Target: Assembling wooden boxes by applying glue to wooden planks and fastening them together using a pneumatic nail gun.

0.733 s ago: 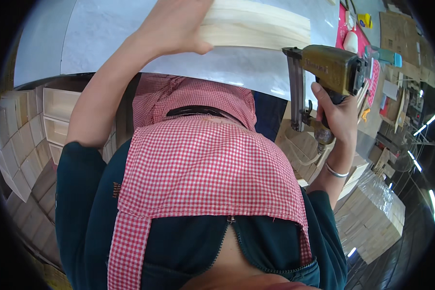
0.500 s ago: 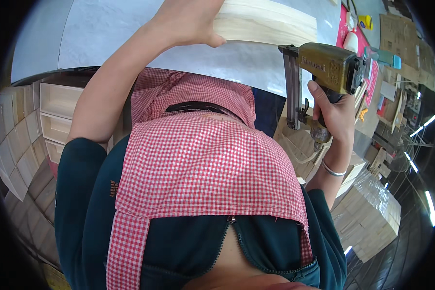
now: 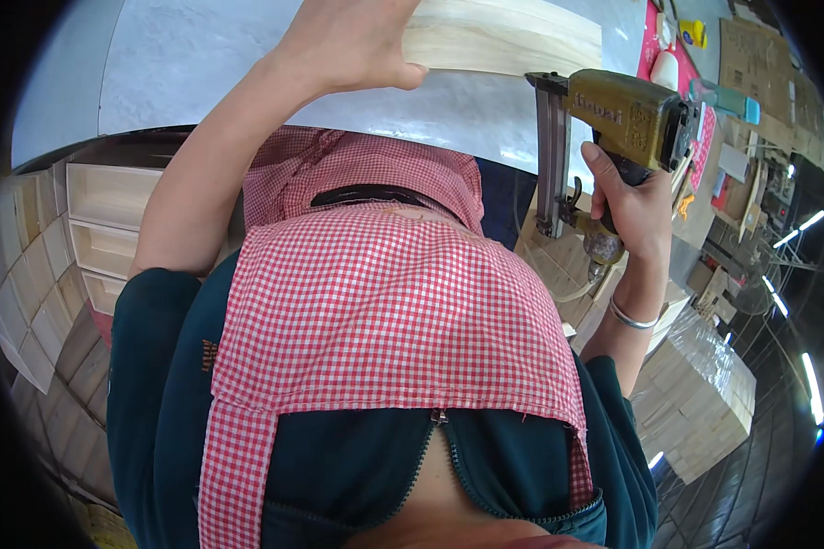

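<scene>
My left hand (image 3: 352,41) rests on the near end of a pale wooden board (image 3: 508,41) lying on the grey worktable (image 3: 183,64), thumb spread along its edge. My right hand (image 3: 636,206) grips the handle of an olive-brown pneumatic nail gun (image 3: 618,123). The gun's dark magazine hangs down just off the board's right end, above the table's near edge. A metal bangle sits on my right wrist. My red checked apron (image 3: 384,311) fills the middle of the view.
Stacks of pale wooden boxes (image 3: 101,220) stand at the left. A wrapped bundle of wood pieces (image 3: 696,403) lies at the lower right. Small bottles and clutter (image 3: 687,37) sit at the table's far right, with cardboard beyond.
My right hand has brought the nail gun up and slightly left, closer to the board's end. My left hand has shifted a little along the board.
</scene>
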The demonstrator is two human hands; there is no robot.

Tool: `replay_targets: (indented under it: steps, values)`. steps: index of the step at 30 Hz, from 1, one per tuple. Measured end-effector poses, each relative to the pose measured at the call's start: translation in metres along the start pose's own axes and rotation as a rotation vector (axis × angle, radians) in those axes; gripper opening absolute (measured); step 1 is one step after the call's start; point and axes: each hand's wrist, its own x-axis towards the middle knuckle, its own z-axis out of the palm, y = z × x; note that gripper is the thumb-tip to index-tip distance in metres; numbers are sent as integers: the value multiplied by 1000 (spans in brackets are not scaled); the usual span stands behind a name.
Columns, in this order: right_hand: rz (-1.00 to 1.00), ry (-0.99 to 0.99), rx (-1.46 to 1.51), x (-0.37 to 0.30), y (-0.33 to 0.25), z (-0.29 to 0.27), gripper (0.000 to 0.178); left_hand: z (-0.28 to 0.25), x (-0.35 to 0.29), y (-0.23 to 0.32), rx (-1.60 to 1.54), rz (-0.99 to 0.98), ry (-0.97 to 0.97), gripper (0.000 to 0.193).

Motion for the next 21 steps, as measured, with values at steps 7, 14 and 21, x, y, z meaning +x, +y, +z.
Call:
replay_targets:
  steps: [7,14,21]
  values:
    - [-90,114,77,-9,-7,8,22,9,-4,-34,-294,-51,-163,95]
    - [-88,54,52,-25,-22,24,25,32,-10,-66,-387,57,39,97]
    - [-162,-77,18,-25,-39,21,25,19,5,-25,-476,117,-36,96]
